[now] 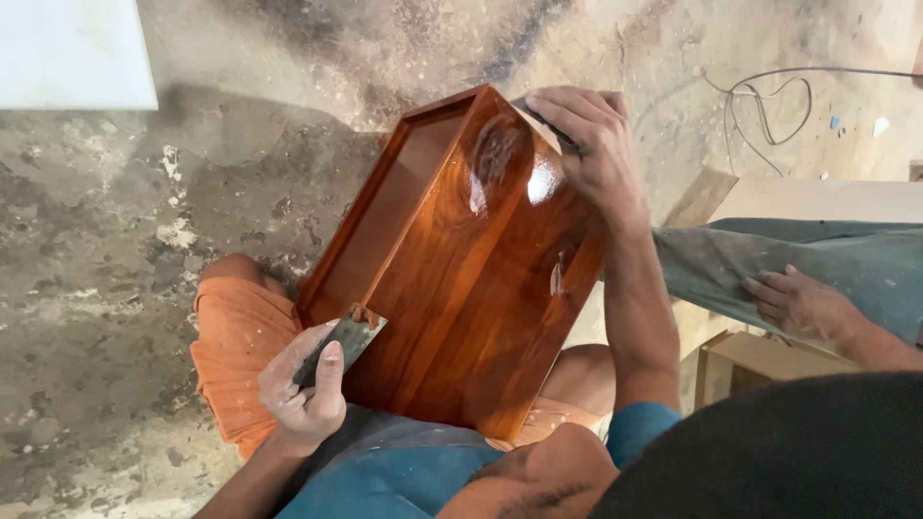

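A glossy reddish-brown wooden box [461,279] stands tilted on my lap, its open side facing left. My left hand [303,389] grips a small metal scraper [348,336], whose blade touches the box's near left corner. My right hand [591,144] rests on the box's far top edge and pinches a thin dark flat piece [550,125] against the wood. What that piece is cannot be told.
My orange shorts [240,336] lie under the box, above a dusty concrete floor [106,250]. A white board [72,48] is at top left, a loose wire [769,96] at top right. Pale wooden boards [817,197], a grey-trousered leg [865,259] and a bare foot [798,303] are at right.
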